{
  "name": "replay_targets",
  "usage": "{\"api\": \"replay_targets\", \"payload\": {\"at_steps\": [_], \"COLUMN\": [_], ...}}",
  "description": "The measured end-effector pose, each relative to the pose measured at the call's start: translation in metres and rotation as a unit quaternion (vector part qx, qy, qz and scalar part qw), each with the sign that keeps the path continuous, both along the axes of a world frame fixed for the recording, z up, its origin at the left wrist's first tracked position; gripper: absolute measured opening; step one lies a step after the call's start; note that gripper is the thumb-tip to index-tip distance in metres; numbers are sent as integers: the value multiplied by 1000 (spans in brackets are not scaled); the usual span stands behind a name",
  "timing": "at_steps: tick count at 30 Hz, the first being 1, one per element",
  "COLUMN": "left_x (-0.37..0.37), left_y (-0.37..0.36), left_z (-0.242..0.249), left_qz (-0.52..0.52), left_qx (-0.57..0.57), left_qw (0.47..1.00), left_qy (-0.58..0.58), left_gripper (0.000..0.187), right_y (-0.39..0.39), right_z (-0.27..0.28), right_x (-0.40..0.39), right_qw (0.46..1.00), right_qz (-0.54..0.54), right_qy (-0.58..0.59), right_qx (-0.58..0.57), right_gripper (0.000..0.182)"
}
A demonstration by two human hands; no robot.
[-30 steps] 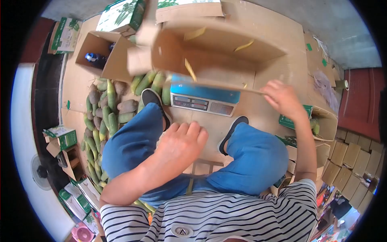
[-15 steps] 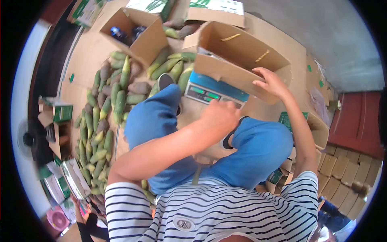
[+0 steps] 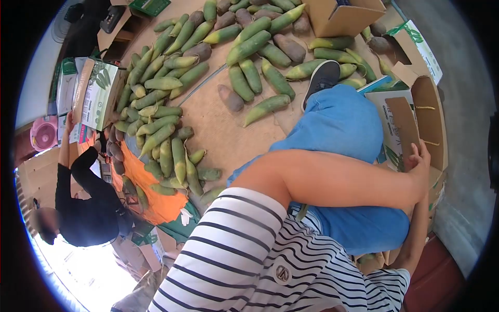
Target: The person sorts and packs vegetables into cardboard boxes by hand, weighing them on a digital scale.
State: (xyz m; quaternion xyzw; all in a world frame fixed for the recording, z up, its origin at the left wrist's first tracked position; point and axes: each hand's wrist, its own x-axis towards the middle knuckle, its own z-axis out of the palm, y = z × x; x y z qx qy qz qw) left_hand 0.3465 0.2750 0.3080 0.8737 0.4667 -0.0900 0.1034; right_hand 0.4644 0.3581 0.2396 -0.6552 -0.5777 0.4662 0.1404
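At far left, a printed carton (image 3: 100,96) is reached by a co-worker (image 3: 88,221) in dark clothing. Long green vegetables (image 3: 159,136) are heaped over the tan floor covering (image 3: 215,140), with others spread out near a dark shoe (image 3: 323,80). At right, an open cardboard box (image 3: 408,122) with yellow straps (image 3: 425,107) is set beside the blue-trousered legs (image 3: 343,122); at its near edge the left hand (image 3: 416,181) and right hand (image 3: 423,156) are overlapped, so whether either grip is clamped cannot be told.
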Motion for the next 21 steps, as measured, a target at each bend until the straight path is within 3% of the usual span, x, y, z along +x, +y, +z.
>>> {"api": "replay_targets", "payload": {"at_steps": [3,5,6,8,10,11,13,14,15,17,18,20,21], "left_x": [-1,5,7,6,-4,-17,-74,-112,-139,-188,-203,-249,-269], "left_y": [-1,6,8,9,5,-1,-23,-44,-55,-87,-108,-162,-199], "left_z": [3,6,7,14,31,41,53,51,31,-30,-63,-139,-174], "left_qz": [-2,0,4,22,64,87,121,110,114,193,344,464,536], "left_qx": [11,23,31,47,101,149,261,300,296,463,418,304,243], "left_qw": [1000,998,996,987,953,920,833,821,742,632,660,704,724], "left_qy": [-28,-63,-86,-150,-278,-352,-473,-473,-590,-591,-520,-444,-360], "left_gripper": [37,36,36,35,34,34,33,40,34,33,29,24,28], "right_y": [9,13,6,-13,-40,-59,-79,-89,-96,-106,-110,-113,-111], "right_z": [10,17,22,43,85,95,97,95,95,97,98,95,93], "right_x": [5,2,-9,-40,-83,-102,-125,-131,-137,-151,-162,-184,-185], "right_qw": [997,971,921,865,903,905,877,860,842,797,772,716,729], "right_qz": [78,197,262,310,285,255,340,376,410,475,511,585,566], "right_qy": [-9,-74,-125,-135,-64,-159,-104,-72,-42,16,3,-19,-8], "right_qx": [-19,118,261,370,314,302,324,337,349,372,377,380,385], "right_gripper": [42,40,40,40,41,38,35,34,33,31,28,22,21]}}
